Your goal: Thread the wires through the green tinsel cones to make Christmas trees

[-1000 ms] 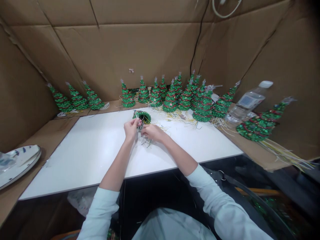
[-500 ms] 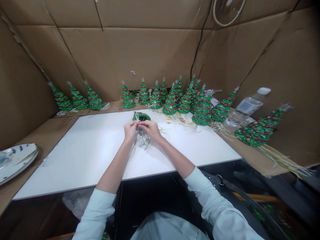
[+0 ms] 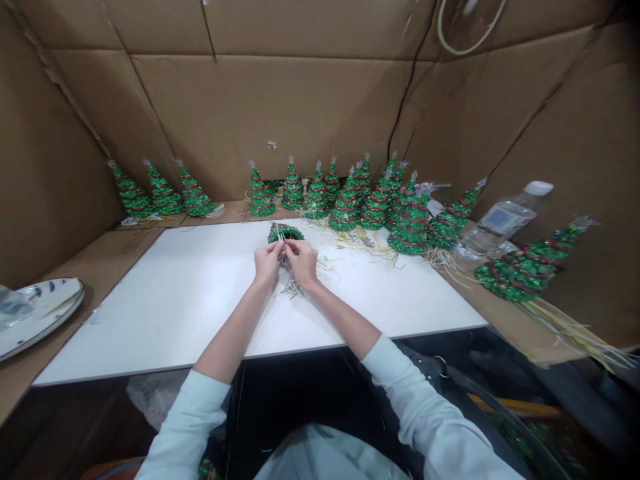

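On the white board (image 3: 175,287), a small green tinsel tree (image 3: 278,233) lies on its side with its hollow base facing me. Pale wires (image 3: 296,287) trail from that base and hang down between my hands. My left hand (image 3: 267,260) pinches some of these wires at the rim of the base. Beside it, almost touching, my right hand (image 3: 302,260) pinches the wires too. My fingertips hide exactly which strands each hand has.
Several finished-looking tinsel trees (image 3: 343,207) stand along the back edge, among yellow and white wire scraps (image 3: 360,239). A plastic bottle (image 3: 500,223) tilts at the right beside another tree (image 3: 533,267). A plate (image 3: 55,313) sits at the left. Cardboard walls (image 3: 300,100) surround the board.
My fingers have shifted on the wires; the right hand has turned more upright and closer to the left. The whole view has moved slightly, so things appear further right.
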Motion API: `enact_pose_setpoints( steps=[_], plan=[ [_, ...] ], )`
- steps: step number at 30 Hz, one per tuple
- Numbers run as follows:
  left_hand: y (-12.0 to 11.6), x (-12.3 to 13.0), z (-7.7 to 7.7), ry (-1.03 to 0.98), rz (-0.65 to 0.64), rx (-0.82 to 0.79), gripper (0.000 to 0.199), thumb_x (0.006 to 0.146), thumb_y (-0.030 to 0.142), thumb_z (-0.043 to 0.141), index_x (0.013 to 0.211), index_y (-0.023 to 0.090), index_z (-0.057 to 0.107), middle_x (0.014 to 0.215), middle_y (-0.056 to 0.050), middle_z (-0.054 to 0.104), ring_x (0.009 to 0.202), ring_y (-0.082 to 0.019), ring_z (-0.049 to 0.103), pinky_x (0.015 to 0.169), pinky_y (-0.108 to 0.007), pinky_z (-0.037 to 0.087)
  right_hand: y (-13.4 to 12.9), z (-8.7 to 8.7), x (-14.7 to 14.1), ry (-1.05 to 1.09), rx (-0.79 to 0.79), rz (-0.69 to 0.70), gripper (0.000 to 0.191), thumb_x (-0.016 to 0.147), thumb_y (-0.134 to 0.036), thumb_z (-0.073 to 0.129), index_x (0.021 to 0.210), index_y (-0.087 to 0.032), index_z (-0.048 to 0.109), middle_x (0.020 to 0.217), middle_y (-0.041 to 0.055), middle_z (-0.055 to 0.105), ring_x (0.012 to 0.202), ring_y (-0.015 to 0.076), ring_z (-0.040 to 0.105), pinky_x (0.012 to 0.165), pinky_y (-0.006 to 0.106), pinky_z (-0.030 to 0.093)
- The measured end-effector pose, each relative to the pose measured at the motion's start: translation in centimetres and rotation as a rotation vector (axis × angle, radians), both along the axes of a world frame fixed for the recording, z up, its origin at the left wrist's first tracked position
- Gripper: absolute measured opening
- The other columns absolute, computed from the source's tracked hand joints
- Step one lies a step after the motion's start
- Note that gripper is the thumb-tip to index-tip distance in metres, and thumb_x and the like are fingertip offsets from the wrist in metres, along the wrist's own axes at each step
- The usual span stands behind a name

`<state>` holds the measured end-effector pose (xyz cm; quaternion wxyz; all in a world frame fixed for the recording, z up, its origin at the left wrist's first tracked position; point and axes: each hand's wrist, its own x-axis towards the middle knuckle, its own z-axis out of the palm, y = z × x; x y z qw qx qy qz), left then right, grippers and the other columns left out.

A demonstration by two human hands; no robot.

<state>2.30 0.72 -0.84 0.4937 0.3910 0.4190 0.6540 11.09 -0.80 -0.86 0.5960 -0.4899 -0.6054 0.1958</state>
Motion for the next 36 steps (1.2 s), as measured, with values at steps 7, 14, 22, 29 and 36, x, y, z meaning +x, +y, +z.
enact_pose_setpoints(
  steps=[7, 14, 22, 29, 36],
  plan=[
    [-0.3, 0.1, 0.6, -0.064, -0.050, -0.045, 0.028, 0.049, 0.027, 0.078, 0.068, 0.009, 0.069, 0.067, -0.004, 0.066, 0.064, -0.011, 0.059, 0.069, -0.025, 0.047, -0.1, 0.3, 0.2, 0.114, -0.015, 0.019, 0.018, 0.077, -0.022, 0.054, 0.083, -0.018, 0.070, 0.083, 0.0044, 0.060, 0.077, 0.0134, 0.057, 0.071, 0.023, 0.046],
    [-0.3, -0.1, 0.8, -0.111, -0.102, -0.081, 0.023, 0.048, 0.022, 0.079, 0.064, 0.009, 0.068, 0.066, -0.005, 0.065, 0.063, -0.010, 0.058, 0.068, -0.024, 0.047, 0.4, -0.2, 0.7, 0.215, -0.054, 0.102, 0.018, 0.078, -0.021, 0.054, 0.083, -0.019, 0.071, 0.081, 0.0036, 0.059, 0.078, 0.0130, 0.057, 0.075, 0.024, 0.045],
    [-0.2, -0.3, 0.7, -0.099, -0.126, -0.076, 0.027, 0.048, 0.026, 0.078, 0.067, 0.009, 0.068, 0.066, -0.005, 0.065, 0.059, -0.007, 0.055, 0.063, -0.021, 0.045, 1.2, -0.4, 1.6, 0.066, -0.011, 0.150, 0.020, 0.077, -0.022, 0.056, 0.089, -0.021, 0.071, 0.089, 0.0034, 0.051, 0.084, 0.0129, 0.053, 0.080, 0.024, 0.044],
    [0.4, -0.9, 0.0, 0.037, -0.119, -0.037, 0.033, 0.049, 0.035, 0.077, 0.068, 0.009, 0.068, 0.063, -0.003, 0.063, 0.056, -0.007, 0.053, 0.059, -0.021, 0.044, 1.7, 0.8, 3.0, -0.034, -0.120, 0.289, 0.022, 0.074, -0.021, 0.057, 0.092, -0.018, 0.068, 0.090, 0.0022, 0.050, 0.070, 0.0089, 0.053, 0.071, 0.025, 0.047],
    [0.7, -0.8, -0.2, 0.106, -0.089, -0.002, 0.030, 0.053, 0.036, 0.074, 0.067, 0.011, 0.067, 0.064, -0.003, 0.064, 0.058, -0.009, 0.055, 0.061, -0.023, 0.045, 0.6, 2.4, 3.9, -0.097, -0.090, 0.258, 0.025, 0.072, -0.018, 0.052, 0.096, -0.015, 0.058, 0.087, 0.0017, 0.056, 0.059, 0.0069, 0.053, 0.056, 0.020, 0.045]
  ],
)
